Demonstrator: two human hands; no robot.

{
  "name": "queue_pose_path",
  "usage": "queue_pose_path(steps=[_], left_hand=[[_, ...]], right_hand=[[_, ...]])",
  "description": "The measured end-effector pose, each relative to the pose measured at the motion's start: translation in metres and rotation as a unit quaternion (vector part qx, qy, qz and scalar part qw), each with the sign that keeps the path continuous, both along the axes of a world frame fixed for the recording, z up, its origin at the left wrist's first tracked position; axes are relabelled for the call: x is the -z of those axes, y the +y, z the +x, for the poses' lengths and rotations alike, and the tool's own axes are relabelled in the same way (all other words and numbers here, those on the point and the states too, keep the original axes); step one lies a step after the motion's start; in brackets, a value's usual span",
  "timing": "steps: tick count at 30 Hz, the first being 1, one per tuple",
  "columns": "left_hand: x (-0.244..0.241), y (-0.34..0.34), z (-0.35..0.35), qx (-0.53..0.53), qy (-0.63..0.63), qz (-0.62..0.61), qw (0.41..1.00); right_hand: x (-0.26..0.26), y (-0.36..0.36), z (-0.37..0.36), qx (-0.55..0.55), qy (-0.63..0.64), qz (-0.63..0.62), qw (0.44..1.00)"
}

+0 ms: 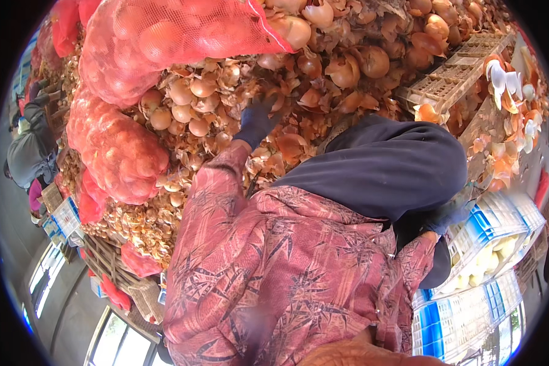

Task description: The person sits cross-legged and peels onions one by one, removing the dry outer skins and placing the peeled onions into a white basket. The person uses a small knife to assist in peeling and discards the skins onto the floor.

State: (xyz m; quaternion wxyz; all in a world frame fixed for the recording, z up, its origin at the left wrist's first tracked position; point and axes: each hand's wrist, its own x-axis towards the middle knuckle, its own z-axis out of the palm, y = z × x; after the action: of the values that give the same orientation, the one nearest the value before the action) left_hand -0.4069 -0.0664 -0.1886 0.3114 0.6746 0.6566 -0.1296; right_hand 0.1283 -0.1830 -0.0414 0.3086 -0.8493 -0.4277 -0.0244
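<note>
My left hand (260, 118), in a dark blue glove, reaches into a heap of brown onions and loose dry skins (293, 146). Its fingertips are partly lost among the skins, so whether they grip an onion is unclear. Just left of it lie several small whole onions (199, 107). On the other side, my right hand (446, 217), also gloved, is beside a white and blue plastic crate (485, 217) that contains pale peeled onions (482, 263). The fingers of that hand are blurred, and I cannot make out what they hold.
Red mesh sacks full of onions (164, 41) (114, 146) rise at the left and front. A dirty beige plastic crate (457, 73) lies at the upper right, with peels (503, 155) nearby. My bent leg (379, 160) lies between my hands. Another person (32, 142) is at far left.
</note>
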Motion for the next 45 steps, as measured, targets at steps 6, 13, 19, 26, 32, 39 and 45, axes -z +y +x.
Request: queue_pose_path(steps=[6,13,19,26,32,39,45], left_hand=[[0.022,0.034,0.015,-0.159,0.001,-0.023,0.987],[0.047,0.055,0.02,-0.231,-0.084,-0.056,0.968],[0.012,0.02,0.039,-0.504,-0.658,-0.223,0.512],[-0.13,0.069,0.098,-0.408,-0.754,-0.228,0.462],[-0.243,0.123,0.186,-0.162,-0.724,-0.081,0.665],[-0.288,0.106,0.363,0.434,-0.352,0.14,0.818],[-0.226,0.062,0.415,0.409,-0.303,0.176,0.843]], right_hand=[[-0.028,0.016,-0.029,0.107,0.141,0.025,0.984],[-0.027,0.025,-0.043,0.113,0.27,0.108,0.95],[-0.038,0.032,-0.051,0.149,0.312,0.145,0.927],[-0.051,0.023,-0.043,0.169,0.473,0.179,0.846],[-0.078,-0.015,-0.075,0.158,0.663,0.341,0.647],[-0.088,-0.042,-0.095,0.172,0.662,0.347,0.641],[-0.092,-0.055,-0.107,0.109,0.604,0.302,0.729]])
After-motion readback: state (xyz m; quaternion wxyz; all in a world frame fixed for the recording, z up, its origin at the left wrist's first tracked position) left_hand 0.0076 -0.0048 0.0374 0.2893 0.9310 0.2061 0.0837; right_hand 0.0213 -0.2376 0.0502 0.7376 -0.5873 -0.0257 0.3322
